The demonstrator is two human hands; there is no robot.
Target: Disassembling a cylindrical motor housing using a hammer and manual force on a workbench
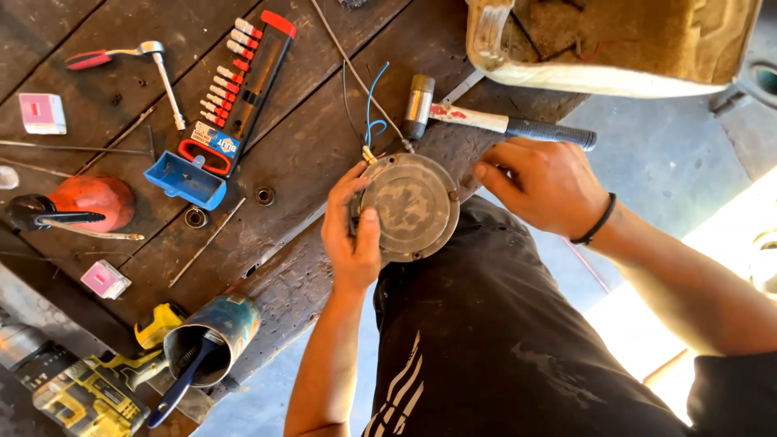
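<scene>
Both hands work the round metal housing (410, 206) at the bench edge (283, 275): my left hand (352, 231) clamps its rim while my right hand (538, 182) seemingly pinches a side fastener, so I'd keep it braced flat.

Black wristband (596, 222), apparently dark trousers (486, 324)

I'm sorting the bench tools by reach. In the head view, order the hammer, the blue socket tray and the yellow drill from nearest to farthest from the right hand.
From the right hand:
1. Hammer, just above it.
2. Blue socket tray, mid-bench.
3. Yellow drill, bottom-left corner.
</scene>
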